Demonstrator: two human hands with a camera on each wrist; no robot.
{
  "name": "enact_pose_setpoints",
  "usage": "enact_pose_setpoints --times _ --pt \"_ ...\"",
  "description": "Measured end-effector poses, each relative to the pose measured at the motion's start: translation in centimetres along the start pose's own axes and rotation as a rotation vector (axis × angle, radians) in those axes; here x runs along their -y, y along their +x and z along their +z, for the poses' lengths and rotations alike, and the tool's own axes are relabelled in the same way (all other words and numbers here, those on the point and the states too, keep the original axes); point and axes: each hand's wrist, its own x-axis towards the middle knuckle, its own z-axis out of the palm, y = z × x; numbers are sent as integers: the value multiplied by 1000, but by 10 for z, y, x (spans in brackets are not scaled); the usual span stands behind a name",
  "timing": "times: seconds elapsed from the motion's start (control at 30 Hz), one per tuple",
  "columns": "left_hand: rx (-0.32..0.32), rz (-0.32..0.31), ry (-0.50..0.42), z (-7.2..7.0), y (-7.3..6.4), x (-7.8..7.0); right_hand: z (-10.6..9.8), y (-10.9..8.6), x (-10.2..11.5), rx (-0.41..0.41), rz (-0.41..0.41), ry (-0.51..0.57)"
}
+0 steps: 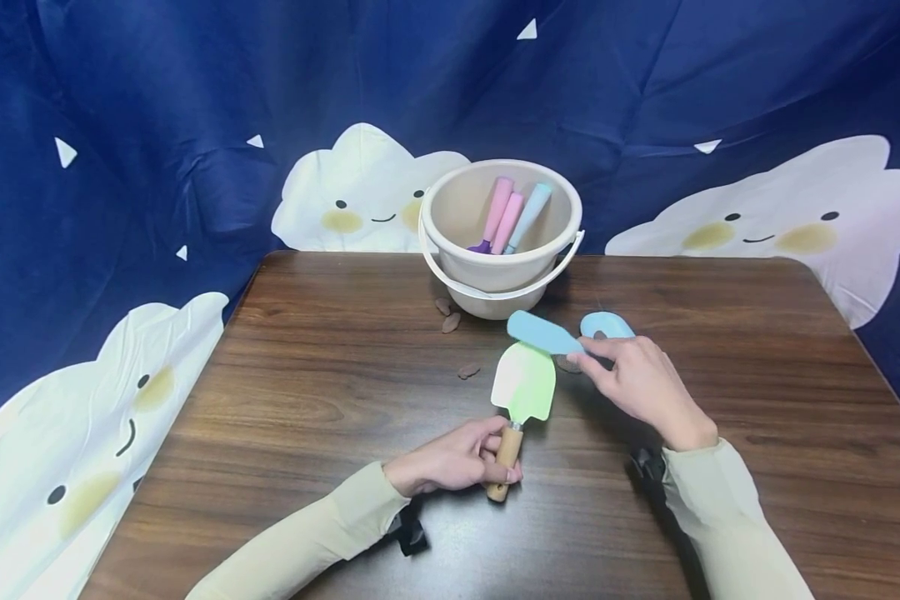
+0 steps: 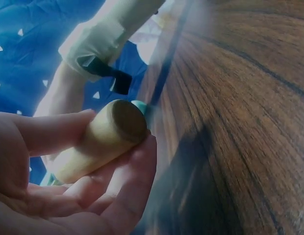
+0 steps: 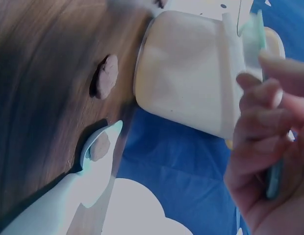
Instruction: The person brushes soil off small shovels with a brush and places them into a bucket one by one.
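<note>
My left hand (image 1: pixel 465 454) grips the wooden handle (image 2: pixel 100 139) of a spatula whose broad blade (image 1: pixel 527 383) is pale green and white. The blade points away from me, toward the bucket. Just to its right, my right hand (image 1: pixel 641 383) pinches a light blue spatula (image 1: pixel 543 333) between thumb and fingers. The blue spatula's wide end reaches left and overlaps the green blade's top edge in the head view. Beyond the right hand lies a light blue scoop (image 1: pixel 607 323) on the table, with a brown piece (image 3: pixel 100 147) in its bowl.
A cream bucket (image 1: pixel 495 271) stands at the table's back with its handle lowered in front. Inside it lean two pink-handled tools (image 1: pixel 498 208) and one light blue handle (image 1: pixel 531 215). Several flat brown pieces (image 1: pixel 451 322) lie on the wooden table (image 1: pixel 330 383). A blue cloud-print curtain (image 1: pixel 195 83) hangs behind.
</note>
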Motion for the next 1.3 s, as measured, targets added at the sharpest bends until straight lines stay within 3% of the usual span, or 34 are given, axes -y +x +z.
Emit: enact_pose_setpoints --times 0.17,0.37,0.47,0.63,0.77,0.87,0.97,1.17,1.3 --pt "-20 27 57 -1 0 -2 3 -2 -3 -92 60 -21" --pt "-24 43 34 -5 2 -7 8 -8 -4 -190 83 152" --pt "-30 38 -3 -6 3 -7 9 -11 -3 -124 16 219" --pt "-35 29 -72 -7 3 -8 9 -17 0 91 -92 283" --pt "-25 28 -70 -9 2 -8 10 -18 -1 196 -90 312" --pt "-13 34 -58 -9 1 -8 11 -17 -2 220 -64 317" --pt "-1 45 -36 -9 0 -8 12 -14 -6 190 -41 298" --pt "47 41 -30 -7 -2 -7 11 -8 -10 17 44 190" --pt "44 31 -40 -5 -2 -5 9 -5 -5 -36 80 141"
